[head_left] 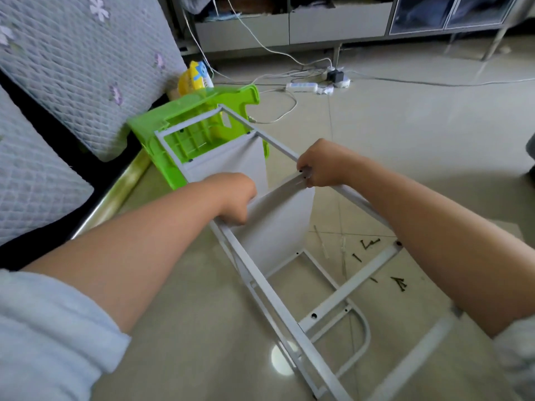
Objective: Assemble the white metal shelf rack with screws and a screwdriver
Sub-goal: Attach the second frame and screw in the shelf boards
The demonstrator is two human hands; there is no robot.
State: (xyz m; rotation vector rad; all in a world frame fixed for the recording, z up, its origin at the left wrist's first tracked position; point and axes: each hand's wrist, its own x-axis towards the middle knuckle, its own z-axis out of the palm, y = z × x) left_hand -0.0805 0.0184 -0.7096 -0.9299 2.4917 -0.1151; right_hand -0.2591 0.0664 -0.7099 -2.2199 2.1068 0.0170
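Two hands grip the white shelf rack (278, 311) lying on the tiled floor (405, 146).
Left hand (236, 198) and right hand (320, 164) each clutch a shelf panel (278, 224) edge; loose screws (373, 261) lie beside the frame.

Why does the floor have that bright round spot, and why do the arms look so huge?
Head view: the round spot is lamp or window glare on the glossy beige tiled floor; the wide-angle lens swells the near forearms and bends the white metal rack frame.

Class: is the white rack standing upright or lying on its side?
Lying on its side: the white rack has its long rails running along the floor.
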